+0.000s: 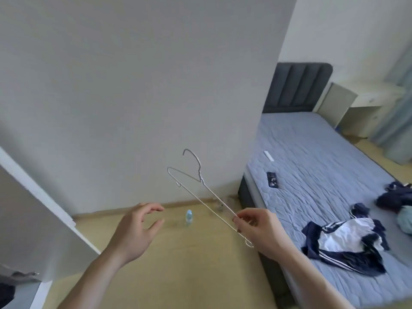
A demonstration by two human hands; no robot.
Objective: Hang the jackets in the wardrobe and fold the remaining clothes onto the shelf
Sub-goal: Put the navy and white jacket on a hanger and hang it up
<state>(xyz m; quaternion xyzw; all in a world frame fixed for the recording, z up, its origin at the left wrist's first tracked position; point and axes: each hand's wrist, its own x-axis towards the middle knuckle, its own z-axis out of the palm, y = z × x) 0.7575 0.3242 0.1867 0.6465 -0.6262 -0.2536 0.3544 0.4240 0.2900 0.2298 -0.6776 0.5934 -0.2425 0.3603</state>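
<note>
My right hand (259,230) pinches one end of a thin wire hanger (200,186), which slants up and to the left with its hook on top. My left hand (136,228) hovers to the left of it, fingers spread, holding nothing. A navy and white striped jacket (347,244) lies crumpled on the bed (312,175) to the right. More dark clothes (394,195) and a pale green garment (405,219) lie at the bed's right edge. The open white wardrobe door (38,210) stands at the left.
A small water bottle (189,216) stands on the wooden floor by the wall. A dark phone with a cable (272,179) and a white remote (268,156) rest on the mattress. A white desk (361,101) stands beyond the grey headboard (296,85).
</note>
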